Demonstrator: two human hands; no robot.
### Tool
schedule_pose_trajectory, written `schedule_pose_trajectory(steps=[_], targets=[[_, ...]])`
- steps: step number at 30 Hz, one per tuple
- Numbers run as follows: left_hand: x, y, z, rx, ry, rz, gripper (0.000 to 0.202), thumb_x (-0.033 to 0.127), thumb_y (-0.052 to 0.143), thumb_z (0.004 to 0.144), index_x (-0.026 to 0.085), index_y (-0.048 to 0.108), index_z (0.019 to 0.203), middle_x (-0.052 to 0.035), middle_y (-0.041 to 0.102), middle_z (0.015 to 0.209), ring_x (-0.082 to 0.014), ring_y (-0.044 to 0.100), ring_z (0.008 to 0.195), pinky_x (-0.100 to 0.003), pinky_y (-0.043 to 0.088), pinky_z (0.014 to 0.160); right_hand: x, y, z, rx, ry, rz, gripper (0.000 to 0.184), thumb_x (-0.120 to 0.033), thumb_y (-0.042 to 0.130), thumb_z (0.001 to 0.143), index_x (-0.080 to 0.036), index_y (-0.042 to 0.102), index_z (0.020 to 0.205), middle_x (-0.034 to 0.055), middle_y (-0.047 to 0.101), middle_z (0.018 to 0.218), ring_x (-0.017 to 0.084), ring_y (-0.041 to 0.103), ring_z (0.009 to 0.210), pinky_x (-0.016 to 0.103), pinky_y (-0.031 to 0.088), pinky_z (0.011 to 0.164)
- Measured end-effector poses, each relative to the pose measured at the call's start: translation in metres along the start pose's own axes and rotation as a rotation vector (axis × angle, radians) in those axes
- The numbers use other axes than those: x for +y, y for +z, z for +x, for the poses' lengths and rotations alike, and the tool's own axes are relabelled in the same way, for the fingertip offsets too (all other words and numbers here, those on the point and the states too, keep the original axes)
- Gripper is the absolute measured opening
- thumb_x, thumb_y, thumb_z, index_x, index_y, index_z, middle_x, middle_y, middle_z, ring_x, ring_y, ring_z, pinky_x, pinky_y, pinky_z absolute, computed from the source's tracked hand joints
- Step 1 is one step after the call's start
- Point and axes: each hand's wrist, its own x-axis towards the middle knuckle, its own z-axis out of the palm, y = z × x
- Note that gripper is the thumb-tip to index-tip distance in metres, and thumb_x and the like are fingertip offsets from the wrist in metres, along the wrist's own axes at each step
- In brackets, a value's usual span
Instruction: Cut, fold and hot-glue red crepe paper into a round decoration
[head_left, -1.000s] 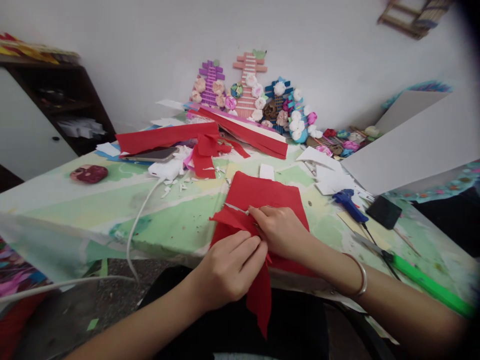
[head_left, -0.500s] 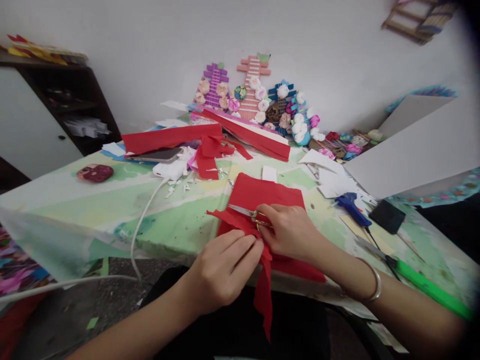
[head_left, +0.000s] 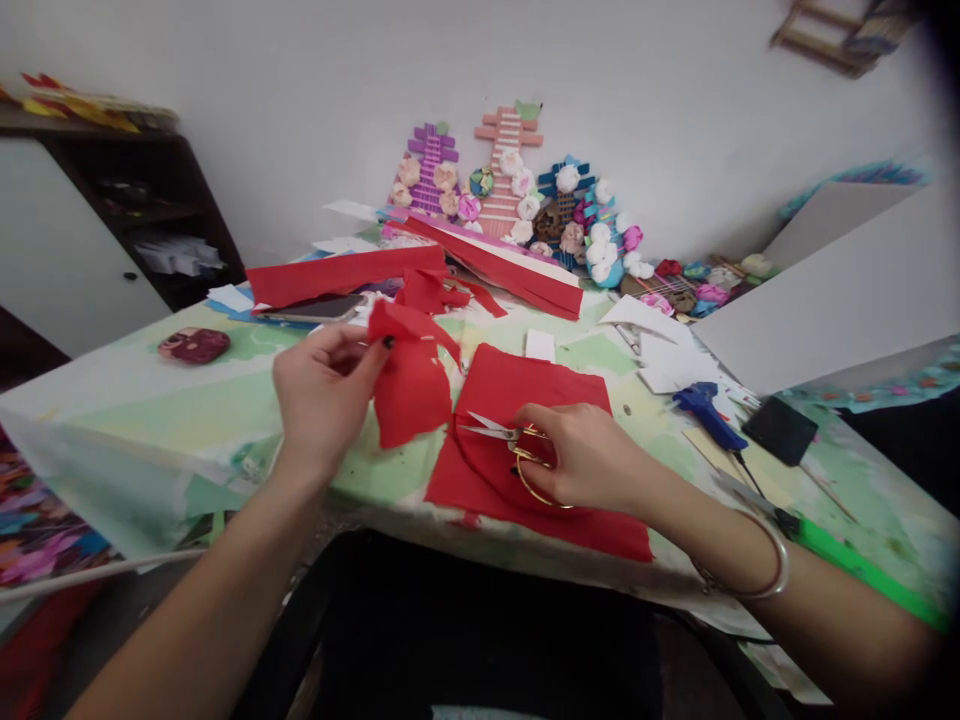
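Over on the far left, a cabinet stands against the wall, and a dark red case sits on the table. Next comes the person's left hand, thumb and fingers pinched on a torn-edged red piece that hangs down. Behind it, red strips lie across the clutter, with flower-covered crafts leaning on the wall. By the near edge, a larger red sheet lies on the table. Above it, the right hand grips gold-handled scissors, blades slightly parted and pointing left; I can't tell whether they touch the sheet. Farther right I see a blue glue gun, then a flat black square and a green-handled tool.
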Motion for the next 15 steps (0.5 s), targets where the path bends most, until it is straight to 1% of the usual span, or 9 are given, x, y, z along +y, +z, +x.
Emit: schedule_pose_trajectory(steps=[1, 3, 5, 8, 11, 15], targets=[[-0.004, -0.002, 0.004, 0.019, -0.05, -0.033, 0.01, 0.013, 0.069, 0.069, 0.014, 0.069, 0.079, 0.0016, 0.066, 0.064, -0.0085, 0.056, 0.053, -0.019, 0.048, 0.048, -0.002, 0.001, 0.002, -0.003, -0.003, -0.002, 0.023, -0.032, 0.055, 0.078, -0.017, 0.062, 0.094, 0.0039, 0.065, 0.071, 0.014, 0.053, 0.061, 0.026, 0.026, 0.054], [-0.011, -0.006, 0.007, 0.047, -0.097, -0.071, 0.01, 0.012, 0.07, 0.067, 0.014, 0.068, 0.077, 0.0021, 0.065, 0.064, -0.0072, 0.054, 0.053, -0.017, 0.046, 0.047, -0.007, 0.004, 0.007, -0.003, -0.003, -0.013, 0.02, -0.032, 0.055, 0.078, -0.017, 0.062, 0.088, 0.0038, 0.065, 0.069, 0.014, 0.052, 0.06, 0.026, 0.024, 0.052], [-0.015, -0.009, 0.007, 0.053, -0.143, -0.081, 0.01, 0.013, 0.07, 0.066, 0.013, 0.067, 0.076, 0.0021, 0.064, 0.063, -0.0063, 0.052, 0.052, -0.016, 0.043, 0.044, -0.011, 0.006, 0.012, 0.004, -0.003, -0.035, 0.019, -0.032, 0.055, 0.079, -0.017, 0.062, 0.087, 0.0038, 0.064, 0.069, 0.014, 0.052, 0.059, 0.027, 0.022, 0.052], [-0.016, -0.013, 0.005, 0.013, -0.206, -0.101, 0.012, 0.014, 0.071, 0.066, 0.012, 0.066, 0.077, 0.0027, 0.063, 0.062, -0.0051, 0.049, 0.049, -0.015, 0.041, 0.041, -0.017, 0.007, 0.018, 0.016, -0.008, -0.086, 0.018, -0.032, 0.052, 0.082, -0.018, 0.062, 0.087, 0.004, 0.064, 0.07, 0.013, 0.051, 0.058, 0.028, 0.019, 0.051], [-0.015, -0.013, 0.006, 0.001, -0.21, -0.11, 0.011, 0.016, 0.071, 0.068, 0.013, 0.066, 0.077, 0.0035, 0.062, 0.061, -0.0041, 0.046, 0.047, -0.015, 0.041, 0.04, -0.021, 0.007, 0.023, 0.024, -0.025, -0.137, 0.018, -0.03, 0.049, 0.085, -0.017, 0.061, 0.086, 0.0049, 0.065, 0.071, 0.013, 0.049, 0.056, 0.029, 0.016, 0.051], [-0.015, -0.011, 0.008, 0.004, -0.217, -0.136, 0.011, 0.015, 0.073, 0.067, 0.013, 0.065, 0.074, 0.0026, 0.062, 0.062, -0.005, 0.048, 0.049, -0.015, 0.04, 0.04, -0.022, 0.008, 0.025, 0.029, -0.062, -0.15, 0.02, -0.03, 0.046, 0.087, -0.017, 0.061, 0.082, 0.0044, 0.063, 0.067, 0.012, 0.046, 0.053, 0.03, 0.013, 0.051]])
